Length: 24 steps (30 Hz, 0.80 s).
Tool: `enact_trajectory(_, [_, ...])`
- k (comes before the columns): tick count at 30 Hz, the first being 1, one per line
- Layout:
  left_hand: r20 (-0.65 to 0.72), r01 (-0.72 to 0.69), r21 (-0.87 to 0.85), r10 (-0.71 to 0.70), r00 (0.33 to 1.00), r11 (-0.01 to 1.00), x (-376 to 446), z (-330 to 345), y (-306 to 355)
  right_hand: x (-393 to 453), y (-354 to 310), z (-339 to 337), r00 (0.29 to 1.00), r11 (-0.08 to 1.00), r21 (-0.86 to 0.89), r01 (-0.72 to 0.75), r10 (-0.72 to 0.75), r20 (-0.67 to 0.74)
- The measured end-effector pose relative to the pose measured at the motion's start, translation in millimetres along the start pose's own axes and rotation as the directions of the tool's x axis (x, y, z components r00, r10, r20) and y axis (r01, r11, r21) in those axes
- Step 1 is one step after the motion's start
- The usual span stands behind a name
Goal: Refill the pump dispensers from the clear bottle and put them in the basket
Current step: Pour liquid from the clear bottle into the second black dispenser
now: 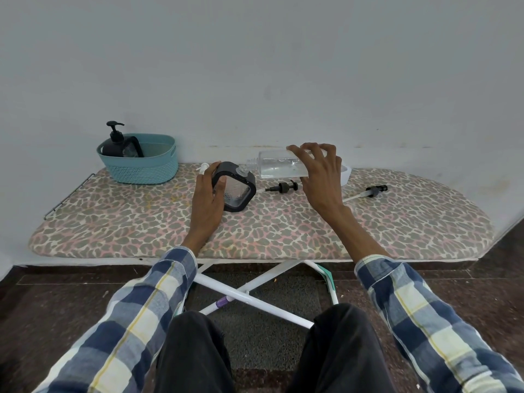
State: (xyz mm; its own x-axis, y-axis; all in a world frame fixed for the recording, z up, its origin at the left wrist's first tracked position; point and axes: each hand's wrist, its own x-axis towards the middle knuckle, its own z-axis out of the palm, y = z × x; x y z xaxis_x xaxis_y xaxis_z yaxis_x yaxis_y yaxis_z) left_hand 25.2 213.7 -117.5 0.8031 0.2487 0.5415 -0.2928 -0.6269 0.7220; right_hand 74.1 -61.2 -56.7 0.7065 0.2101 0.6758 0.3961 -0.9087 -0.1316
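Observation:
My left hand grips a black-framed square dispenser, tilted with its open threaded neck pointing up and right. My right hand holds the clear bottle sideways above the board, its uncapped mouth aimed at the dispenser's neck, a small gap between them. A little clear liquid lies in the bottle. A black pump head lies on the board just below the bottle. The teal basket at the back left holds a round black pump dispenser and another black item.
Everything sits on an ironing board with a leopard-print cover against a plain wall. A second pump head with a long white tube lies to the right. A white object sits behind my right hand, a small white piece behind my left.

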Motion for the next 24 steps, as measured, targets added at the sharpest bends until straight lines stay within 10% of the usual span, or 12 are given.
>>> enact_trajectory(24, [0.01,0.01,-0.023,-0.01,1.0,1.0,0.6,1.0,-4.3,2.2,-1.5,-2.8,1.0,1.0,-0.014,0.004,-0.004,-0.002])
